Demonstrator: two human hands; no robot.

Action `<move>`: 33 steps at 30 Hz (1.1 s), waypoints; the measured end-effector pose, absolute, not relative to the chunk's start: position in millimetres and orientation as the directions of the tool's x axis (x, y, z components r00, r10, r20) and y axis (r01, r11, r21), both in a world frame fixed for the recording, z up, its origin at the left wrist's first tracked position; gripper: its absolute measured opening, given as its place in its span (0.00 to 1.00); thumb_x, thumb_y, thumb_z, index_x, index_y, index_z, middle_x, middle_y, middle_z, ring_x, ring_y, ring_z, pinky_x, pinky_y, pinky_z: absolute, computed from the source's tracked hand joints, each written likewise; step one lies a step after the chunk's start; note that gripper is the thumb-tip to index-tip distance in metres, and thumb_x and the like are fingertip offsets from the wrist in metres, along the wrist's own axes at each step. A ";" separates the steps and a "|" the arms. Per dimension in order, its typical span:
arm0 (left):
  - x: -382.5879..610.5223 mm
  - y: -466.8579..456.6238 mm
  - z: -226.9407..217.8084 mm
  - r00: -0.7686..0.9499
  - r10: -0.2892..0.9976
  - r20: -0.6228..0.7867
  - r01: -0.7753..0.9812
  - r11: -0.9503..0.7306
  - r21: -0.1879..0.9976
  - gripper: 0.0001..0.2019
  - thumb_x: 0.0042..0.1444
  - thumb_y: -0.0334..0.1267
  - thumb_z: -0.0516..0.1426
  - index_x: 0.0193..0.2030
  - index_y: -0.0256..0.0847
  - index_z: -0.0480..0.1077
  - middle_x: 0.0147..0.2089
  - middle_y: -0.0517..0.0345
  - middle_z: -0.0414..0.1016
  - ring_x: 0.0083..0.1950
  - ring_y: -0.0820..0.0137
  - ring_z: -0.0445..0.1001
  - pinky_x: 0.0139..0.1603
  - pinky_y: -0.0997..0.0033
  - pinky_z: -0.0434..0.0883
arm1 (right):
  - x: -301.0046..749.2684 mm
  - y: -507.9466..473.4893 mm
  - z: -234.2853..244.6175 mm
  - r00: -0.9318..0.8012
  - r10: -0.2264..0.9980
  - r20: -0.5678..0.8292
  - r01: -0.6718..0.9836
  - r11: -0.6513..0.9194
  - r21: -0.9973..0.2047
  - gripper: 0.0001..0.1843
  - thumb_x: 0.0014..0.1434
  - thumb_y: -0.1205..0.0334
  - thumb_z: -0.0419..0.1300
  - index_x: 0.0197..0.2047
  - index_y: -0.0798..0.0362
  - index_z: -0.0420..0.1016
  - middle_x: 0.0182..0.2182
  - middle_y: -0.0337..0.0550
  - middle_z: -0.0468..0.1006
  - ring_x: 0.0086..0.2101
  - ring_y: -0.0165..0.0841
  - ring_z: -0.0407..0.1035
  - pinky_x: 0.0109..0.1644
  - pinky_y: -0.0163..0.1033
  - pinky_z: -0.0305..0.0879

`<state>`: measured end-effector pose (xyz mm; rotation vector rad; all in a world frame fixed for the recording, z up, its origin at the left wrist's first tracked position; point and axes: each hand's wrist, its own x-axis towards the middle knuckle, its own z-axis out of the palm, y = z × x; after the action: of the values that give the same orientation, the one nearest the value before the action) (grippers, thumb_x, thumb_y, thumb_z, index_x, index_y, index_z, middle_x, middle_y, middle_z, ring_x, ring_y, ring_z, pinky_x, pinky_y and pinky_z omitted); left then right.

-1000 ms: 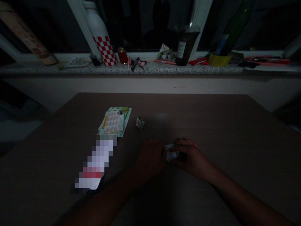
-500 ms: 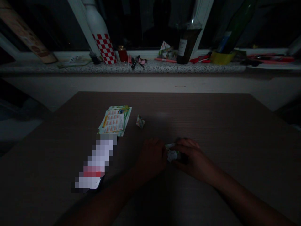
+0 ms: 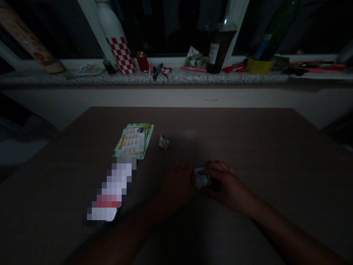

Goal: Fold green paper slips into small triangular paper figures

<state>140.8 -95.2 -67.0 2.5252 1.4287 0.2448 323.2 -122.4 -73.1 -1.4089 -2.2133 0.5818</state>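
Between my two hands, low over the table, is a small piece of printed paper [image 3: 202, 180], pale with some green. My left hand [image 3: 179, 182] has its fingers curled at the paper's left edge, fingertips mostly hidden. From the right, my right hand [image 3: 222, 182] pinches the paper between thumb and fingers. A little folded paper piece [image 3: 164, 142], pointed like a small pyramid, stands beyond my left hand. Left of it lies a stack of printed paper sheets [image 3: 134, 141], green and white with rows of orange print.
A phone [image 3: 111, 195] with a bright, pixelated screen lies on the brown table [image 3: 248, 140]. Along the granite windowsill [image 3: 176, 80] stand a red-and-white checked bottle [image 3: 121, 53], a red jar [image 3: 142, 62], a dark pouch [image 3: 220, 51] and a green bottle [image 3: 275, 33].
Hardly anything differs. Both hands keep their hold on the paper, with only slight finger movement, and the whole view has shifted a little.
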 end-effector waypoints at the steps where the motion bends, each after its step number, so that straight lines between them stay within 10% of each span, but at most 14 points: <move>1: 140.9 -95.1 -67.1 0.508 0.861 0.031 0.823 -0.496 0.276 0.06 0.61 0.35 0.49 0.37 0.38 0.67 0.41 0.51 0.71 0.43 0.61 0.68 0.44 0.62 0.63 | 323.0 -122.3 -73.2 -0.374 0.916 0.144 0.726 0.385 -0.569 0.19 0.48 0.68 0.66 0.45 0.46 0.74 0.41 0.41 0.74 0.44 0.40 0.66 0.51 0.47 0.56; 33: 139.7 -96.4 -66.9 0.524 0.849 0.066 0.811 -0.522 0.266 0.08 0.61 0.35 0.48 0.36 0.38 0.67 0.40 0.50 0.71 0.42 0.61 0.68 0.43 0.60 0.63 | 320.1 -120.0 -64.1 -0.429 0.898 0.092 0.771 0.418 -0.481 0.19 0.50 0.65 0.65 0.47 0.42 0.76 0.41 0.42 0.73 0.45 0.41 0.65 0.52 0.49 0.55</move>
<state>139.7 -96.4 -66.9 2.5615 1.4132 0.2782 320.1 -120.0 -64.1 -1.4378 -2.3415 0.5312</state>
